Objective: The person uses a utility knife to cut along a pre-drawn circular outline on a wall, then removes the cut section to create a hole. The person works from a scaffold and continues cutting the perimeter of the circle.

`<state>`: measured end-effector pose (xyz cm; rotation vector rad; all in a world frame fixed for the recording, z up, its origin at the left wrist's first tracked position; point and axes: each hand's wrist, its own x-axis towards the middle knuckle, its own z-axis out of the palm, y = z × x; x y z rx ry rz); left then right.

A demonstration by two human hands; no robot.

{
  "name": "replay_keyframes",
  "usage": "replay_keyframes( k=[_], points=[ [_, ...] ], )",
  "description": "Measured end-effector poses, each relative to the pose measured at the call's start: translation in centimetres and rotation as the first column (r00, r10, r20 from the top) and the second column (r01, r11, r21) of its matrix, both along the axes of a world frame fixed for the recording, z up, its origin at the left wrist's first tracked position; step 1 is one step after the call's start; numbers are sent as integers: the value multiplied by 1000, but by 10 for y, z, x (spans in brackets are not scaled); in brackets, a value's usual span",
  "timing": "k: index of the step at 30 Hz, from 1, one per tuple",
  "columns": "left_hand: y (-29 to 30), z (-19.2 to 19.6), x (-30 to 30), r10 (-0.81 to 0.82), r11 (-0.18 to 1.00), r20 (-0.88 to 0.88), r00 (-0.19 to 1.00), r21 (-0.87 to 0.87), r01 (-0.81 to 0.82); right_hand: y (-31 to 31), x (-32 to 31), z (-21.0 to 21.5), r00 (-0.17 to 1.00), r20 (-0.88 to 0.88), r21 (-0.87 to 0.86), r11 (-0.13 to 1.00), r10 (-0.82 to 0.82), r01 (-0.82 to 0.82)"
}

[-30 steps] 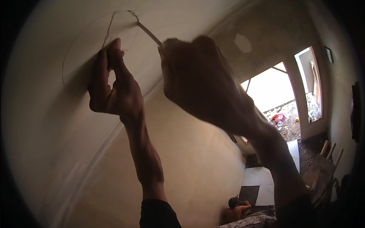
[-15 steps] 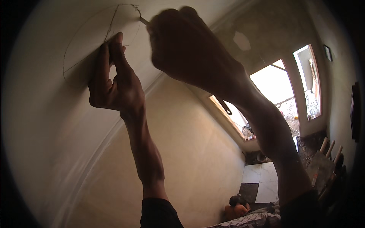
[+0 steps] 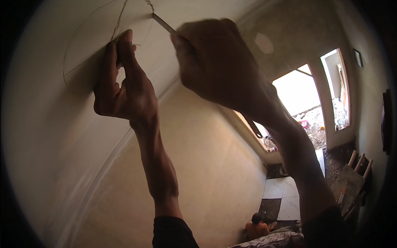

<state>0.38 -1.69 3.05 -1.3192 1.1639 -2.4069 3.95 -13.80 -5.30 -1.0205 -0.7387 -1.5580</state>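
Overhead is a pale ceiling (image 3: pixel 45 120) with a thin drawn circle and straight lines on it. A dark, jagged cut (image 3: pixel 119 18) runs inside the circle, and a short ragged one lies at its right side. My right hand (image 3: pixel 221 62) is closed round a narrow hacksaw blade (image 3: pixel 164 23), whose tip meets the ceiling at the short cut. The blade's other end, with a hole, sticks out below my right wrist. My left hand (image 3: pixel 126 93) is raised to the lower end of the jagged cut, fingertips pinched at the ceiling; what they grip is hidden.
A plain wall (image 3: pixel 194 153) meets the ceiling along a moulded edge. Bright window openings (image 3: pixel 297 91) are at the right. Far below, another person (image 3: pixel 257 227) crouches near white floor tiles (image 3: pixel 289 208). Wooden poles and a board (image 3: pixel 347 182) lean at lower right.
My right hand has moved right and down, away from the ceiling, drawing more of the blade into view. My left hand stays at the cut; the view has shifted slightly.
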Motion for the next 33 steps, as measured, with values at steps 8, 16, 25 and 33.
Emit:
replay_keyframes(
  k=[8, 16, 25, 33],
  points=[
    [5, -1, -8, 18, 1000, -16, 1000, -17, -19, 7, 1, -6, 999, 11, 17, 999, 30, -30],
    [6, -6, -14, 6, 998, -154, 988, -61, -16, -23, -10, 18, 981, -152, -271, 950, 118, -156],
    [14, -5, -20, 113, 993, -110, 987, -2, -114, -19, -13, 21, 993, -84, -156, 983, 85, -97],
    [18, -3, -19, 158, 987, -37, 987, -1, -158, -6, -14, -20, 997, -68, -37, 999, 29, -32]
  ],
)
